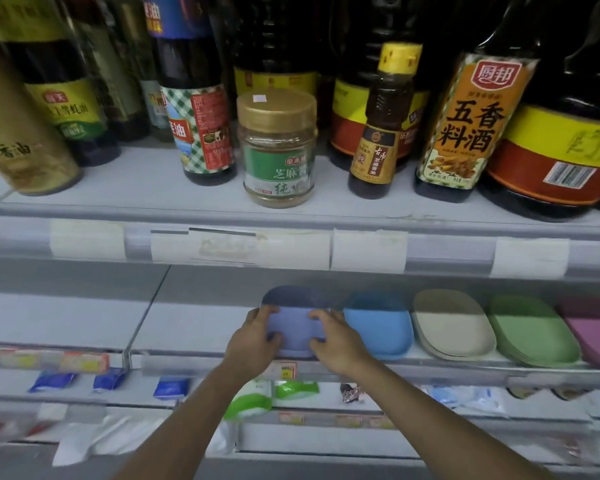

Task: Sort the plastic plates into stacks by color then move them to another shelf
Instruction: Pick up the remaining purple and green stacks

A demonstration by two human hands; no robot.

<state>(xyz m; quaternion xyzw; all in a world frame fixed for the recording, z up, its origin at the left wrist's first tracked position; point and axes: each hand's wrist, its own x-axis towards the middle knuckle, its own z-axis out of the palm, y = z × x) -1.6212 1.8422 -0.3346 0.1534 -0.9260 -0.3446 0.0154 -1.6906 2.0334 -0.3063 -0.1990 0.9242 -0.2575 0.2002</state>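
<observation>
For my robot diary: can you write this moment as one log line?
both hands grip lavender plates | blue, beige, green, pink stacks alongside

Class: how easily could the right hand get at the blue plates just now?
Probably easily: the right hand holds the purple plates, and the blue plates lie right beside it, nothing between.

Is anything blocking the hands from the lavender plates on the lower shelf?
No. The left hand and right hand already grip the lavender plates from both sides. The blue plates sit close on the right, but nothing stands between hands and plates.
</observation>
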